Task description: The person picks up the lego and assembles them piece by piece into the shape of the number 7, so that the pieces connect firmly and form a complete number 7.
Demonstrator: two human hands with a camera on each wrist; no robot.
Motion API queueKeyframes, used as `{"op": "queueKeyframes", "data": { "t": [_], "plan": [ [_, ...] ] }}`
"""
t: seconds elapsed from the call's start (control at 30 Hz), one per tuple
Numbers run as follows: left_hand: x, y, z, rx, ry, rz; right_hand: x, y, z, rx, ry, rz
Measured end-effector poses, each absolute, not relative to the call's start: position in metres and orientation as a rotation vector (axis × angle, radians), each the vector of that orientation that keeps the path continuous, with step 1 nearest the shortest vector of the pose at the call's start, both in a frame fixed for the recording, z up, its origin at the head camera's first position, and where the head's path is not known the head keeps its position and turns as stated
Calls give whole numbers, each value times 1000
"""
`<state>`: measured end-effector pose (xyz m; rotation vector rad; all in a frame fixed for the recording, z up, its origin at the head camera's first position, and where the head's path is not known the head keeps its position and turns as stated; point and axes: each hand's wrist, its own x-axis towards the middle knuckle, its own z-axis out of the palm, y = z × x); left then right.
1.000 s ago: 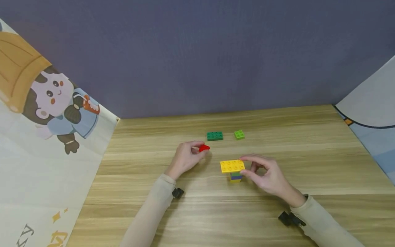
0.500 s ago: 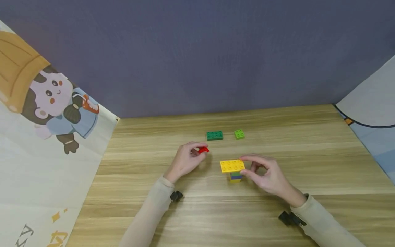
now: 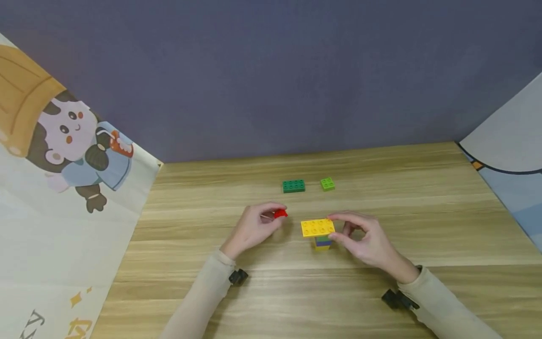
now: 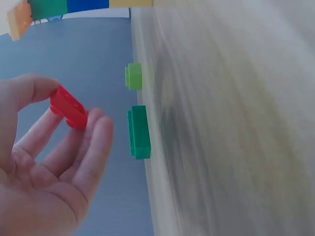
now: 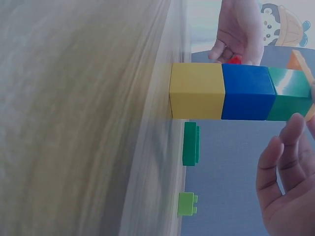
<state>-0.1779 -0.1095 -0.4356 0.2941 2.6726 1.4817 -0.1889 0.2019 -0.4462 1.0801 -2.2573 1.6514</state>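
My left hand [image 3: 254, 229] pinches a small red toy brick [image 4: 69, 107] between thumb and fingers, held above the table left of a block tower. In the left wrist view its studs face down and left. My right hand [image 3: 374, 242] pinches the right edge of a flat yellow studded plate [image 3: 317, 228] with thumb and index finger. That plate lies on top of the tower, jutting out to the left. Below it come a green block [image 5: 290, 93], a blue block [image 5: 248, 92] and, standing on the table, a yellow block [image 5: 197, 91].
Behind the hands, a dark green brick [image 3: 294, 186] and a smaller light green brick [image 3: 327, 184] lie studs up on the wooden table [image 3: 203, 188]. A dark blue-grey panel [image 3: 271, 80] rises at the table's far edge. Printed sheets [image 3: 84, 235] flank the sides.
My left hand has come slightly nearer to my body with the red brick, which has turned a little between the fingers. The right hand stays at the yellow plate.
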Motion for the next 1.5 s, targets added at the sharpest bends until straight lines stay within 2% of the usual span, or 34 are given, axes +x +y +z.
{"op": "queueKeyframes", "data": {
  "t": [0.43, 1.0, 1.5],
  "plan": [
    [-162, -104, -433, 351, 2622, 1542, -190, 202, -447, 1084, -2268, 1642],
    [-158, -89, -417, 487, 2704, 1599, -208, 205, -449, 1074, -2271, 1604],
    [-145, -80, -415, 504, 2596, 1674, -191, 198, -448, 1035, -2255, 1609]
  ]
}}
